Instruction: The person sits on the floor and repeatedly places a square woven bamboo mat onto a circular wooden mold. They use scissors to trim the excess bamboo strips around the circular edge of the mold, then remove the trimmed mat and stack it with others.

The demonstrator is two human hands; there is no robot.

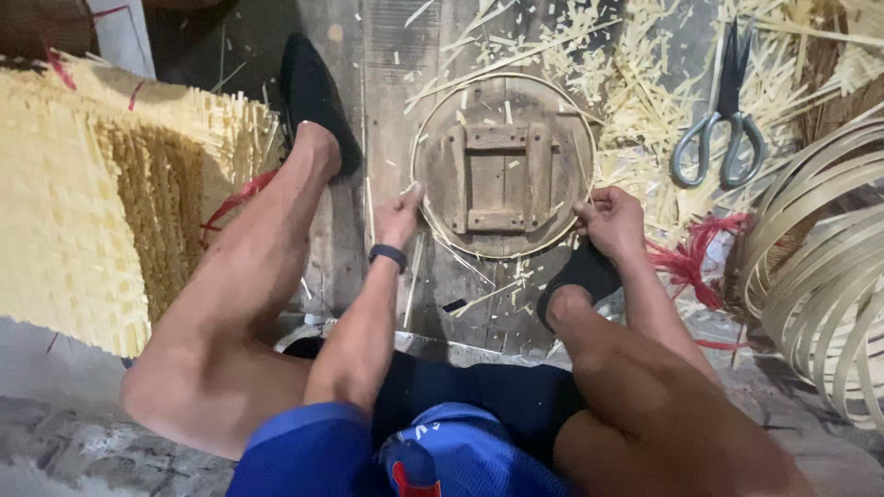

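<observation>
Item: round wooden form [502, 166], disc-shaped with a square frame of battens on its face, lying flat on the plank floor [387, 55] between my feet.

Item: thin bamboo strip [479, 83], bent into a hoop around the rim of the form, touching it along most of its edge.

My left hand [398, 216]: at the form's left edge, fingers narrowed and pressing the strip against the rim. A dark band sits on that wrist.

My right hand [610, 219]: at the form's right edge, fingers closed, pinching the strip.

Item: scissors [721, 129], grey handles, blades shut, lying on the floor toward its far right corner, well apart from both hands.

Item: bamboo offcuts [635, 83], scattered beyond the form.

Item: coiled bamboo hoops [824, 267], stacked at the right edge.

Item: red string [691, 253], just beside my right hand.

Item: woven bamboo mat [64, 202], at the left edge.
</observation>
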